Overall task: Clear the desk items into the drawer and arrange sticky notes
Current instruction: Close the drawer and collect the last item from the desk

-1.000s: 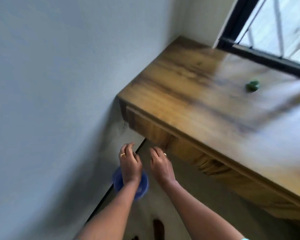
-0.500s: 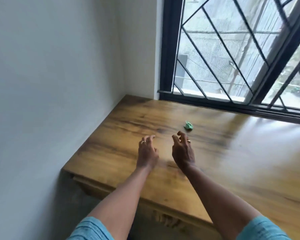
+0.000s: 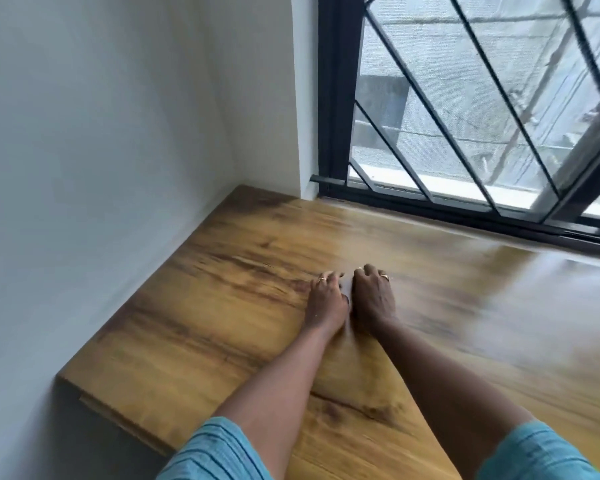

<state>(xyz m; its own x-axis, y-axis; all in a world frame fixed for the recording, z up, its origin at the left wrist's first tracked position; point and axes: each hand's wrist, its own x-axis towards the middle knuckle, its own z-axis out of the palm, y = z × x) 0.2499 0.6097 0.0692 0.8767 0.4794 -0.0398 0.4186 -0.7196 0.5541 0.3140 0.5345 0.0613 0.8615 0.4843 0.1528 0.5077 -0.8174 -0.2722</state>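
A pale wall (image 3: pixel 94 161) runs down the left side, and the wooden desk (image 3: pixel 222 306) is pushed into the corner against it. The desk's long side follows the window and continues out of view to the right.

The left hand (image 3: pixel 326 303) is stretched well forward over the middle of the desk. Its palm faces down and its fingers are bent, with the tips at the wood. A ring (image 3: pixel 322 279) shows on one finger. The right hand (image 3: pixel 373 299) sits just beside it, almost touching, with raised knuckles and fingers curled under.

The two hands seem brought together to close on something small between or under the fingertips. Nothing shows there, so I cannot tell whether either hand grips anything or only rests on the surface.

No desk item or sticky notes are in view. Whatever the hands may cover is hidden, so its direction and long axis cannot be read. The drawer is not in view either. Blue sleeves (image 3: pixel 215 452) frame the bottom edge.

To the right, the black-barred window (image 3: pixel 465 116) meets the desk's far edge.
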